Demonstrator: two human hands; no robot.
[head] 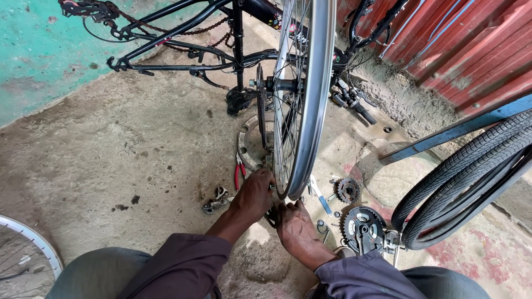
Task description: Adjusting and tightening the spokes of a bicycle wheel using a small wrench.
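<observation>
Bare bicycle wheel (303,94) stands upright on the concrete floor (111,160), tyre (471,177) off at the right. Left hand (254,196) grips the rim's bottom; right hand (293,224), fingers curled, touches it. Chainring (363,227) and sprocket (348,190) lie loose, so reassembly seems unfinished.

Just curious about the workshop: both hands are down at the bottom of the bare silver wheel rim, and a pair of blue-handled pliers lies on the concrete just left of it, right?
Nearly. The head view shows the pliers have red handles, not blue. Both the left hand and right hand are at the bottom of the bare silver wheel rim.
</observation>
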